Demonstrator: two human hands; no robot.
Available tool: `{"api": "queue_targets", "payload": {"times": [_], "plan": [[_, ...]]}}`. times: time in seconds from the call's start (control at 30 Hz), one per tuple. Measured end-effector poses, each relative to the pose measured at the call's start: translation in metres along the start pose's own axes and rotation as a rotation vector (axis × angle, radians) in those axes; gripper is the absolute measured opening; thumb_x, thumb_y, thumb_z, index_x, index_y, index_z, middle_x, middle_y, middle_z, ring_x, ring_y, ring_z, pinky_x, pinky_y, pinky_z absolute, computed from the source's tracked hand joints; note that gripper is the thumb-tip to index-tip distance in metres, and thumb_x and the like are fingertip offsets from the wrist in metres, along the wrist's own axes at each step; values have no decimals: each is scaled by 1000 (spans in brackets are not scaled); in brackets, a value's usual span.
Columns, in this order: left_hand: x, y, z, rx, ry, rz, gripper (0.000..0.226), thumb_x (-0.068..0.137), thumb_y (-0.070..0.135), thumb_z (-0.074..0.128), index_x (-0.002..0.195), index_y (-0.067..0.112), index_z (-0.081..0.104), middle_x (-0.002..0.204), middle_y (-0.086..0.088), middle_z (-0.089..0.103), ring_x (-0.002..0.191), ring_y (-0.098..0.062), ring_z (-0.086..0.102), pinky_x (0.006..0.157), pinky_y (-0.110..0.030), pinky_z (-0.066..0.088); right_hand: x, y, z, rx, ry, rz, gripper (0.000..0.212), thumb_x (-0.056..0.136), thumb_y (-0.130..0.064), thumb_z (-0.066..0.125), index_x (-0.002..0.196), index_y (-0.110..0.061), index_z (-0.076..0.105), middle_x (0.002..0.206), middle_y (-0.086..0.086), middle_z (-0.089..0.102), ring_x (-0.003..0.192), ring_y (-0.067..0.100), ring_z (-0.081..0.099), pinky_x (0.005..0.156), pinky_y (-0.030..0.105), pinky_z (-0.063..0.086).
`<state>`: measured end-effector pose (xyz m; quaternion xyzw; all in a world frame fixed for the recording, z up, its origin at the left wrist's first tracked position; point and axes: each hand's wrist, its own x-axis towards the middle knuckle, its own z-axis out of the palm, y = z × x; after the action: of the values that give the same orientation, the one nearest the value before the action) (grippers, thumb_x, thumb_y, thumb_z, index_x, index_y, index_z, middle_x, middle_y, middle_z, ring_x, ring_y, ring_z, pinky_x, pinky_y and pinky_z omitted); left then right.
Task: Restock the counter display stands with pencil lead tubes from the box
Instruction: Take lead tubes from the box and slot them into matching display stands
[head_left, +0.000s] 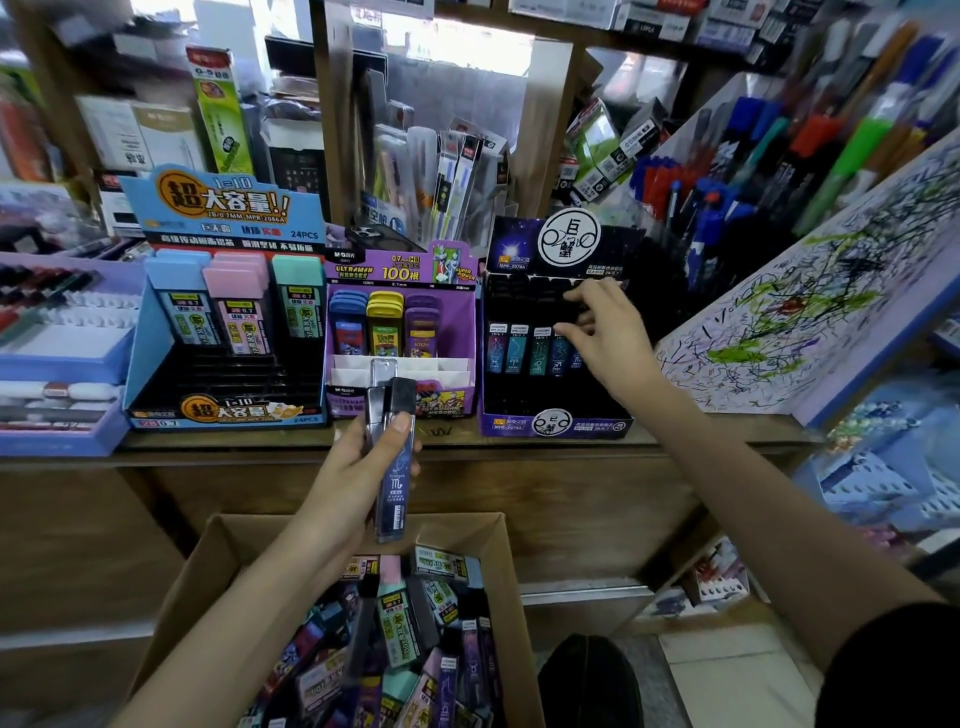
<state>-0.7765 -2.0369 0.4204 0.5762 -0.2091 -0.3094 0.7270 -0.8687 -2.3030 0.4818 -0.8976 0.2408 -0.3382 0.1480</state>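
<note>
Left grip (358, 467), centre: closed round a bundle of dark lead tubes (397, 478), held upright above the box (244, 540) of mixed tubes at 6 o'clock. Right grip (608, 332), 2 o'clock: fingers bent over the tube row in the dark stand (556, 421) on the desk (260, 452); cannot tell whether it pinches one.

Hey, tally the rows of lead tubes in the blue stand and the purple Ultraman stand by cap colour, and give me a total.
Light blue caps: 1
Pink caps: 1
Teal caps: 1
Dark blue caps: 1
Yellow caps: 1
Purple caps: 1
Total: 6 rows, 3 in the blue stand and 3 in the purple stand.
</note>
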Motion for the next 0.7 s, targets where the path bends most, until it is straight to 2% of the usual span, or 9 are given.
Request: {"api": "queue_targets", "payload": {"times": [0.13,0.23,0.27,0.33,0.4,0.43,0.5,0.6,0.7], "plan": [[-1,1,2,-2,-23,9,39,68,47,60,99,23,59,71,11,70,63,-4,65,61,-19,50,-5,-8,-3,-220,100,-60,30,86,-16,66,114,-7,59,115,12,46,105,25,48,83,34,48],[-2,3,1,-8,-38,11,39,67,47,60,99,23,59,71,11,70,64,-3,65,61,-18,51,-19,-32,-5,-118,193,-54,25,90,-13,59,115,-8,60,115,11,48,105,18,49,84,25,43],[-2,3,1,-8,-43,10,39,68,47,60,99,23,59,71,12,70,64,-3,65,59,-17,51,-26,-45,-5,31,158,-9,19,91,-14,58,109,-10,61,110,7,52,98,11,52,82,19,43],[-3,4,1,-3,-58,12,36,70,46,59,98,23,60,69,10,69,61,-3,63,55,-15,50,-41,-76,-3,429,-99,165,8,92,-19,56,95,-19,63,96,-3,59,84,1,56,71,10,44],[-5,4,2,5,-76,13,35,72,46,59,97,22,60,68,9,68,59,-4,61,53,-15,48,-55,-100,6,717,-390,328,9,92,-25,57,92,-20,64,88,-4,63,81,6,60,64,13,47],[-5,5,2,12,-83,16,35,72,46,59,97,22,61,68,8,67,59,-4,61,52,-15,48,-61,-109,12,769,-466,360,11,91,-25,59,94,-16,64,87,-3,64,79,8,60,62,15,47],[-6,5,3,20,-89,23,35,72,47,59,97,23,61,67,8,68,59,-4,61,52,-15,48,-69,-122,22,837,-509,381,12,88,-20,63,96,-10,64,83,-1,62,73,7,58,58,14,46],[-5,5,2,6,-79,7,36,72,48,59,100,25,61,69,8,70,60,-5,63,52,-15,48,-71,-129,28,931,-481,414,4,86,-10,65,87,-9,61,80,5,59,68,9,57,58,15,49],[-3,5,2,-111,-82,-47,37,75,43,58,104,21,62,73,2,72,61,-9,66,53,-19,51,-70,-126,26,939,-451,412,5,86,-7,64,90,-4,62,80,9,61,65,11,59,61,20,54]]}}
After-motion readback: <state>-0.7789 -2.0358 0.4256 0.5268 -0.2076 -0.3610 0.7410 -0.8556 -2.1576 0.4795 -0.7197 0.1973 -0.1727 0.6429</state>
